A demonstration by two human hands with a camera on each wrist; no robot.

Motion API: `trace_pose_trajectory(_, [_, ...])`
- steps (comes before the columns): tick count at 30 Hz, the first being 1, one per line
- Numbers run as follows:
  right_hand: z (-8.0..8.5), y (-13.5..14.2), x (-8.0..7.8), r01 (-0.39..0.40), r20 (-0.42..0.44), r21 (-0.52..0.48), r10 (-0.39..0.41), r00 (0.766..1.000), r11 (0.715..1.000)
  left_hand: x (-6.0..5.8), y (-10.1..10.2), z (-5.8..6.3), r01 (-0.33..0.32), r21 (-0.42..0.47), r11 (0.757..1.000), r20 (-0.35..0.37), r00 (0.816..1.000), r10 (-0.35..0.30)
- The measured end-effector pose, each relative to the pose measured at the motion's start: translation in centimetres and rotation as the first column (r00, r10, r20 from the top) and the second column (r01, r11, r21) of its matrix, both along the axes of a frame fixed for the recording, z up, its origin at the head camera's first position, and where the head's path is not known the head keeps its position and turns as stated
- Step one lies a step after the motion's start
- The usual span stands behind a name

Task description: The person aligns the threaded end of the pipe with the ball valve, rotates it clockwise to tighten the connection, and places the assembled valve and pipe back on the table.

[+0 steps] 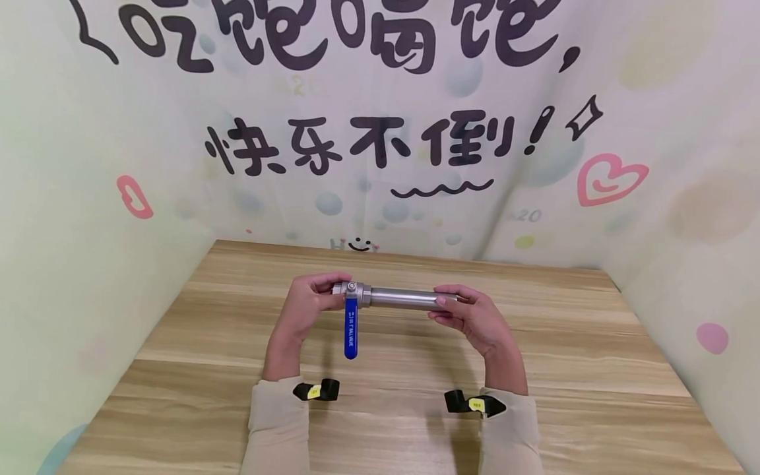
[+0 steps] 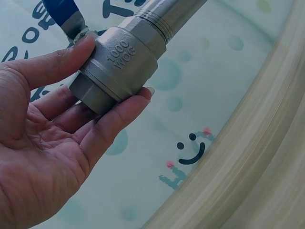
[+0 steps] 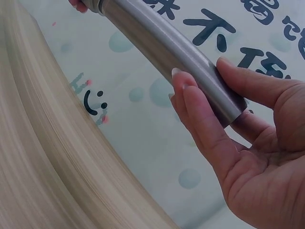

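Note:
A steel ball valve (image 1: 359, 294) with a blue lever handle (image 1: 351, 330) is joined to a plain metal pipe (image 1: 404, 299), both held up level above the table. My left hand (image 1: 303, 307) grips the valve's free end, thumb on one side and fingers on the other. In the left wrist view the valve body (image 2: 121, 57) reads "1000 WOG", and threads show where the pipe enters it. The pipe's far end is pinched by my right hand (image 1: 477, 320); in the right wrist view its smooth end (image 3: 233, 112) sits between thumb and fingers. The lever hangs toward me.
Beneath is a wood-grain table (image 1: 380, 409). A pale printed curtain (image 1: 380, 218) with dark lettering stands behind its back edge, and similar walls rise at left and right. Dark straps with small cameras (image 1: 317, 390) sit on both sleeved wrists.

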State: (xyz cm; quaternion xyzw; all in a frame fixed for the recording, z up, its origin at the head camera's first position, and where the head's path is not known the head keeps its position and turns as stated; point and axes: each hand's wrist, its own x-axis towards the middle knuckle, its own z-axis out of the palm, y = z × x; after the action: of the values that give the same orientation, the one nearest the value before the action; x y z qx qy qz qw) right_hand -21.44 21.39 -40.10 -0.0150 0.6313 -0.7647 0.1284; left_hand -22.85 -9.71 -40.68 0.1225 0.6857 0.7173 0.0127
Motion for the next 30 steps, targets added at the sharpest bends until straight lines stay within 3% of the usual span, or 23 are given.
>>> trace_pose_trajectory(30, [-0.14,-0.02,-0.12,0.016,0.003,-0.044,-0.016,1.0,0.999,-0.1,0.0,-0.16,-0.011,-0.007,1.0,0.007,1.0,0.011])
